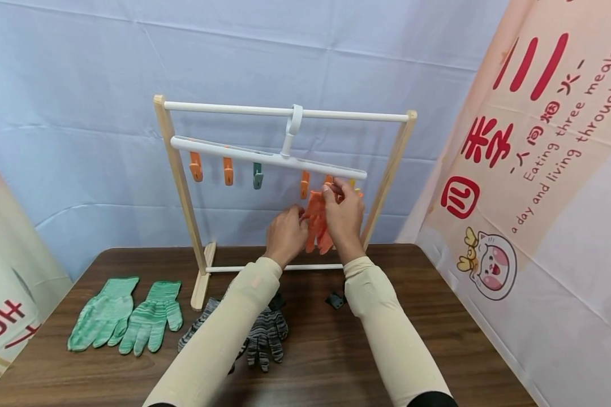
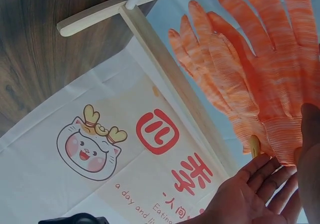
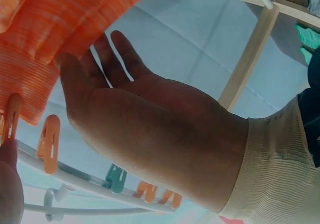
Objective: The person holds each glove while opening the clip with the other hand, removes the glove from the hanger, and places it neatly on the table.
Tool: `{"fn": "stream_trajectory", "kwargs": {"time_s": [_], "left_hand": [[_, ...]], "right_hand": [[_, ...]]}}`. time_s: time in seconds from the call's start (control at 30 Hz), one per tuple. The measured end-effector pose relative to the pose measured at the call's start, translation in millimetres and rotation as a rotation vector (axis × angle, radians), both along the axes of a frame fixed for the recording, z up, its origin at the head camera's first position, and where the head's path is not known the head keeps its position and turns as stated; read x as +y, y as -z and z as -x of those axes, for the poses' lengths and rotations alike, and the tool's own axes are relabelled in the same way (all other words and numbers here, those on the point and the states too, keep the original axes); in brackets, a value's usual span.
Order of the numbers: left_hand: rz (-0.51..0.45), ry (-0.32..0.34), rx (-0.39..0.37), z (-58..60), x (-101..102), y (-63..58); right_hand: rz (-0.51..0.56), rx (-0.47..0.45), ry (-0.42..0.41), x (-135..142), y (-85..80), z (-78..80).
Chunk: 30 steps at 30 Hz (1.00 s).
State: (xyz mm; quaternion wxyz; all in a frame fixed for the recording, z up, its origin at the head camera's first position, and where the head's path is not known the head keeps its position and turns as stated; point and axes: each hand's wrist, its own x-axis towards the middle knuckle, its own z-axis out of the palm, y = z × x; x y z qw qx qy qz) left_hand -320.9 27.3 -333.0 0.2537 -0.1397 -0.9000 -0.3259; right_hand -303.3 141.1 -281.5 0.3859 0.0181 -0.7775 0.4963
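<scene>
A pair of orange knit gloves [image 1: 315, 223] hangs fingers down below the right end of a white clip hanger [image 1: 265, 155]. My right hand [image 1: 347, 217] is at the cuffs, and in the right wrist view its thumb and a hidden finger pinch an orange clothespin [image 3: 12, 111] that overlaps the cuff. To the left of the gloves, my left hand [image 1: 287, 234] touches their edge with the thumb, its other fingers mostly straight in the right wrist view. A yellow clothespin [image 2: 255, 146] shows beside the cuffs in the left wrist view.
The hanger hooks over the top bar of a wood-and-white rack [image 1: 234, 108]. More clothespins hang along it, one a green clothespin [image 1: 257, 176]. On the brown table [image 1: 412, 339] lie green gloves [image 1: 150, 322] at left and grey-black gloves [image 1: 267, 333], partly behind my left forearm.
</scene>
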Motion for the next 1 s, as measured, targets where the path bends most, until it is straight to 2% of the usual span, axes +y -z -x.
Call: {"fn": "stream_trajectory", "kwargs": {"time_s": [0.23,0.43,0.63,1.0], "left_hand": [[0.003,0.002,-0.009,0.8,-0.2,0.0],[-0.008,0.025,0.001,-0.8,0.4,-2.3],[-0.065,0.079,-0.04,-1.4,2.6,-6.2],[-0.156,0.101,-0.064,-2.5,5.9,-10.3]], "right_hand": [[-0.023,-0.034,-0.029,0.6,-1.0,-1.5],[0.024,-0.062,-0.052,1.2,-4.3,-2.4],[0.051,-0.091,-0.054,4.0,-7.0,-3.6],[0.08,-0.116,-0.022,8.2,-8.3,-3.4]]}}
